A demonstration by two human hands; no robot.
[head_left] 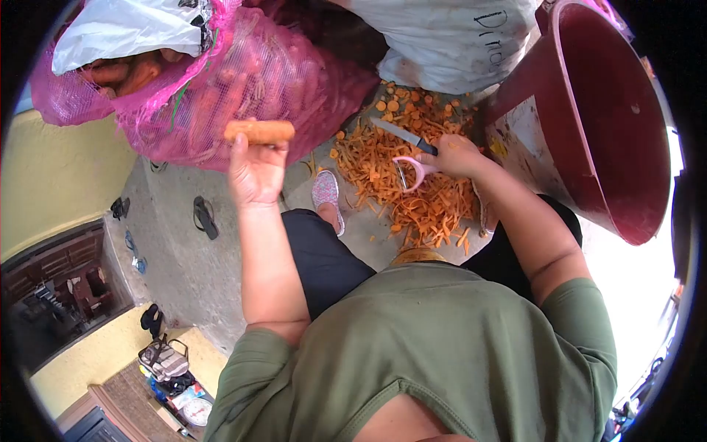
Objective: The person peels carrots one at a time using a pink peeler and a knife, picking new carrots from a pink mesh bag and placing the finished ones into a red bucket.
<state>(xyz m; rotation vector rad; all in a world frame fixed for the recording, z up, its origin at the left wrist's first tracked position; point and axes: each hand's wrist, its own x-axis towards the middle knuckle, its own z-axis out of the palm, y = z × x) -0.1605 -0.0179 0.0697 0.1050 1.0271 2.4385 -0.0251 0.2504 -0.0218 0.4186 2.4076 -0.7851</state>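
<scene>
Raised in front of the mesh sack, my left hand (255,173) is closed round a peeled orange carrot (259,132), which lies sideways across the fingertips. My right hand (456,156) grips two tools at once: a knife (398,131) with a black handle, its blade pointing up and left, and a pink peeler (417,174) below it. Both tools are over a heap of carrot peelings (434,214) on the ground between my feet. Round cut carrot ends (392,105) are scattered at the heap's far side.
A pink mesh sack (287,88) full of carrots stands at the far left. Behind the heap is a white sack (449,44) with black lettering. A large dark red tub (611,110) leans at right. A black flip-flop (205,217) lies on the concrete.
</scene>
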